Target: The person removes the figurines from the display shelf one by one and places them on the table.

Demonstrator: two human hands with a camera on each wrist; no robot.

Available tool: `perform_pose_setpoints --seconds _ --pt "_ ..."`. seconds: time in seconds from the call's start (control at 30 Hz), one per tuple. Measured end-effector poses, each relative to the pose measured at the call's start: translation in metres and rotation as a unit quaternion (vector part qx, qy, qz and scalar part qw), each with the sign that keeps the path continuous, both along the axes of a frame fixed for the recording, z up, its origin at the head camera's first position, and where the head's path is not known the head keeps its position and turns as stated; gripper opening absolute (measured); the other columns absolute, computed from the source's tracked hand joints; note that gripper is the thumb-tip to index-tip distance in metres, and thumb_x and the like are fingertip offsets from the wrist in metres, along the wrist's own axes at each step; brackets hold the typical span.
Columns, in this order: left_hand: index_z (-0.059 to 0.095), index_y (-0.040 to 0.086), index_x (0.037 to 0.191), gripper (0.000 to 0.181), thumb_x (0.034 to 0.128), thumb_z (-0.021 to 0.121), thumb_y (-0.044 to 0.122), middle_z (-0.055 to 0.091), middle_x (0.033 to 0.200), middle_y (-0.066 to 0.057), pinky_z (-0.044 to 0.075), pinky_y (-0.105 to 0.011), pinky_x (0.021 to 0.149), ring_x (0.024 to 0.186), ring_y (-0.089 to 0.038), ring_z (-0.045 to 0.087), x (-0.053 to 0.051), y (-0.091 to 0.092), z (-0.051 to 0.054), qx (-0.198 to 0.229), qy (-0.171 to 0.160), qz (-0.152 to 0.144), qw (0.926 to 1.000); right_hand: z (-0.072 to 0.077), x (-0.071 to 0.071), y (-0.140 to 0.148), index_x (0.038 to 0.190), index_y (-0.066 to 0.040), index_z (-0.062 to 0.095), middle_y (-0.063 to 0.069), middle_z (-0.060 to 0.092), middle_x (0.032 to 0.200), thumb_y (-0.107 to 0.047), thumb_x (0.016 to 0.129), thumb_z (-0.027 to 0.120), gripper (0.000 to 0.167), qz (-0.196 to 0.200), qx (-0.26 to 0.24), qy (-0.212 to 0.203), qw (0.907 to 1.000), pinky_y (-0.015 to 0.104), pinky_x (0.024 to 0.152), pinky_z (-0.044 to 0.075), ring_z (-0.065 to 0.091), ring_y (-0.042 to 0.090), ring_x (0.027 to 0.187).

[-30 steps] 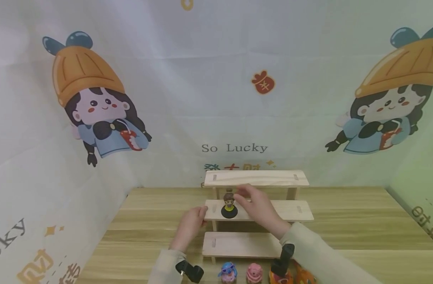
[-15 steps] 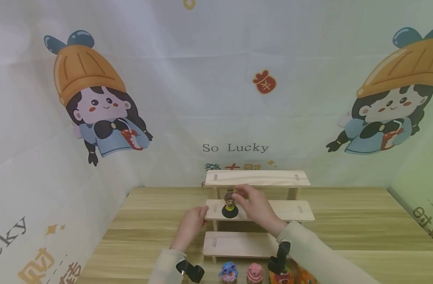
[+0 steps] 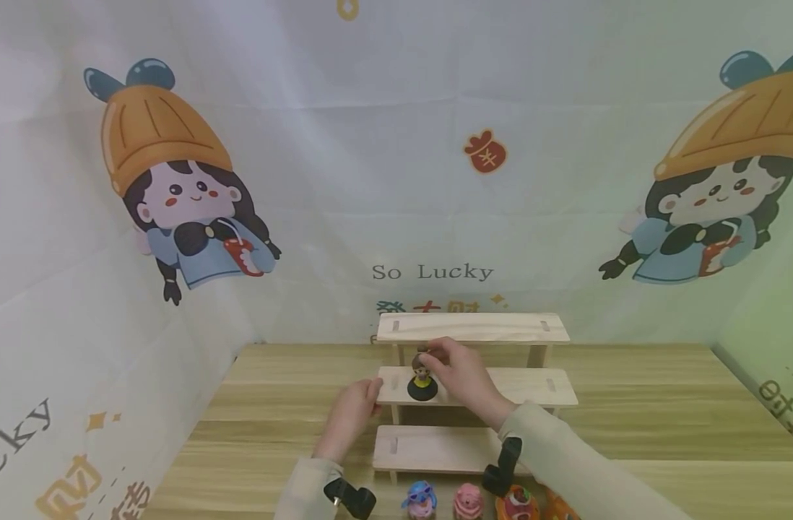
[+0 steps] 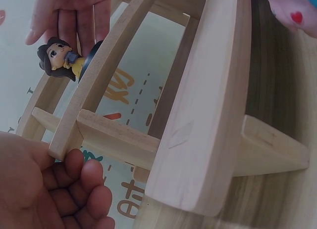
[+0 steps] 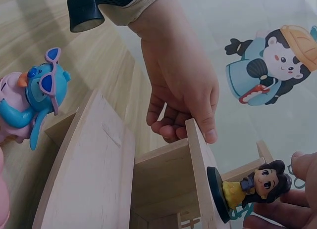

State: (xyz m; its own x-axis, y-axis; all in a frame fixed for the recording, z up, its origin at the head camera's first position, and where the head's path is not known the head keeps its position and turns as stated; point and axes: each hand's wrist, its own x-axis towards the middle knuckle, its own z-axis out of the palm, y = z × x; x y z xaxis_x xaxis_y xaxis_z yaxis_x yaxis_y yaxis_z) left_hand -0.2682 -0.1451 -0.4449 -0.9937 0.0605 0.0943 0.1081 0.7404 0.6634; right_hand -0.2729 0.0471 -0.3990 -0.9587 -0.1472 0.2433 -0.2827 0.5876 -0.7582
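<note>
A small figurine (image 3: 422, 377) with brown hair, a yellow dress and a round black base stands near the left end of the middle tier of a wooden shelf (image 3: 526, 386). My left hand (image 3: 352, 415) grips that tier's left end, its thumb (image 5: 205, 122) on top and fingers curled beneath. Around the head of the figurine (image 5: 255, 184) my right hand (image 3: 464, 372) is held, fingers behind it. In the right wrist view, a small gap shows between the right thumb (image 5: 302, 164) and the hair; whether the fingers touch it I cannot tell.
A blue figure with sunglasses (image 3: 420, 498), a pink figure (image 3: 468, 500) and orange figures (image 3: 518, 503) stand in front of the shelf's lowest tier (image 3: 435, 448). Behind the top tier (image 3: 471, 327) hangs a printed cloth (image 3: 396, 180). The wooden tabletop (image 3: 650, 404) extends to both sides.
My right hand has shifted slightly left, bringing its thumb closer over the figurine's head. The left hand keeps its grip on the shelf; the figurine remains on the middle tier.
</note>
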Motion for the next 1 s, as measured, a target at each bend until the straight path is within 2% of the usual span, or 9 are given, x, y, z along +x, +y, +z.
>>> perform_pose_setpoints --seconds 0.33,0.5,0.77,1.0 --pt "0.057 0.004 0.075 0.037 0.102 0.041 0.022 0.059 0.064 -0.01 0.038 -0.028 0.057 0.056 -0.013 0.045 0.0004 -0.0001 -0.0023 0.009 0.009 -0.01 0.9999 -0.0036 -0.0055 -0.0008 0.111 -0.007 0.06 0.011 0.069 0.109 -0.023 0.093 0.062 0.024 -0.015 -0.033 -0.037 0.9987 0.043 0.089 0.05 0.065 0.025 0.102" --pt "0.055 0.005 0.071 0.037 0.1014 0.042 0.021 0.056 0.059 -0.004 0.039 -0.029 0.058 0.055 -0.012 0.045 0.0012 -0.0008 -0.0035 0.007 0.029 -0.014 0.9995 -0.0055 -0.0061 -0.0018 0.109 -0.006 0.059 0.013 0.07 0.108 -0.02 0.093 0.063 0.022 -0.016 -0.056 -0.042 0.9974 0.042 0.086 0.051 0.065 0.027 0.102" --pt "0.057 0.004 0.072 0.037 0.1013 0.042 0.021 0.055 0.06 -0.002 0.038 -0.028 0.056 0.056 -0.013 0.045 0.0007 -0.0016 -0.0025 0.014 0.019 -0.011 0.9997 -0.0059 -0.0064 -0.0033 0.111 -0.005 0.059 0.012 0.07 0.106 -0.019 0.092 0.063 0.023 -0.014 -0.077 -0.046 0.9959 0.04 0.085 0.052 0.065 0.027 0.102" --pt "0.055 0.005 0.071 0.037 0.1016 0.041 0.021 0.054 0.059 -0.001 0.038 -0.028 0.056 0.055 -0.013 0.044 -0.0007 -0.0019 -0.0022 0.008 0.02 -0.011 0.9997 -0.0053 -0.0053 -0.0025 0.114 -0.005 0.061 0.01 0.07 0.1 -0.017 0.091 0.064 0.026 -0.006 -0.094 -0.044 0.9946 0.034 0.076 0.055 0.066 0.024 0.096"
